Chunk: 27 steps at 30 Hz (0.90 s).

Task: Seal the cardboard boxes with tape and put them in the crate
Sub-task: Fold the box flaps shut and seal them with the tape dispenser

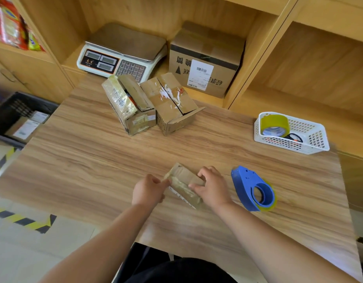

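Note:
A small flat cardboard box (183,183) with old tape on it lies on the wooden table (94,170) near the front. My left hand (149,190) grips its left end and my right hand (212,185) grips its right side. A blue tape dispenser (253,188) lies just right of my right hand. Two larger worn cardboard boxes (131,105) (172,103) stand at the back of the table. A black crate (15,111) sits on the floor to the left, holding a labelled box (23,127).
A white basket (315,139) with a yellow tape roll (275,124) stands at the table's right edge. A weighing scale (123,54) and a big labelled carton (205,60) sit on the shelf behind. Hazard tape (23,220) marks the floor on the left.

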Tool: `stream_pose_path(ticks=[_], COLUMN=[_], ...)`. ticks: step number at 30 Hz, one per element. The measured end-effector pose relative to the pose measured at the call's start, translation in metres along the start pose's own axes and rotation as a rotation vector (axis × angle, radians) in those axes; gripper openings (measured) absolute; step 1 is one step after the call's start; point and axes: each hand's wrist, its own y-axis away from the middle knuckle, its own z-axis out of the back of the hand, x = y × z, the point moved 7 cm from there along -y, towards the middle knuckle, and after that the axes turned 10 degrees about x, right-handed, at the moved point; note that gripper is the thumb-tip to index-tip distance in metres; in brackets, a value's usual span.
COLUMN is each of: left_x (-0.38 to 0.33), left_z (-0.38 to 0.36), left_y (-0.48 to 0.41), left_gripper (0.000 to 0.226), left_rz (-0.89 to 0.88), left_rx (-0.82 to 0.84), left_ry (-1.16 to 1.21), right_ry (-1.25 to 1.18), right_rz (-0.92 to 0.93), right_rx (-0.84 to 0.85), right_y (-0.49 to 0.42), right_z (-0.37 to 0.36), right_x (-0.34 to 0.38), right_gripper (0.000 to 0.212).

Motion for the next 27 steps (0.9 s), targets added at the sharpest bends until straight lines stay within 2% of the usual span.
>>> stream_pose_path(ticks=[4,8,11,14,17,22,25,27], left_x=[-0.014,-0.03,-0.042,-0.045,-0.034,-0.018,-0.019,-0.019], left_z=[-0.001,-0.011,-0.026,-0.041,-0.047,-0.039,-0.031,-0.026], left_y=[0.015,0.03,0.041,0.047,0.049,0.052,0.054,0.053], left_gripper=[0.026,0.003,0.025,0.037,0.043,0.062,0.081,0.084], left_rz=[-0.063,-0.167,-0.269,-0.355,-0.344,-0.322,-0.335,-0.339], left_rx=[-0.193,-0.239,-0.193,-0.161,-0.132,-0.209,-0.253,-0.259], left_ry=[0.013,-0.113,-0.163,-0.273,-0.406,-0.555,-0.565,-0.587], right_ry=[0.029,0.065,0.101,0.149,0.106,0.117,0.071,0.012], right_rz=[0.069,0.114,0.236,0.259,0.294,0.415,0.409,0.333], right_rx=[-0.03,-0.106,-0.185,-0.181,-0.206,-0.25,-0.164,-0.056], right_y=[0.009,0.016,0.019,0.021,0.027,0.034,0.029,0.023], right_z=[-0.001,-0.001,-0.004,-0.011,-0.01,-0.008,-0.012,-0.019], right_x=[0.003,0.011,0.017,0.015,0.019,0.034,0.036,0.031], right_gripper=[0.035,0.024,0.011,0.023,0.034,0.031,0.035,0.04])
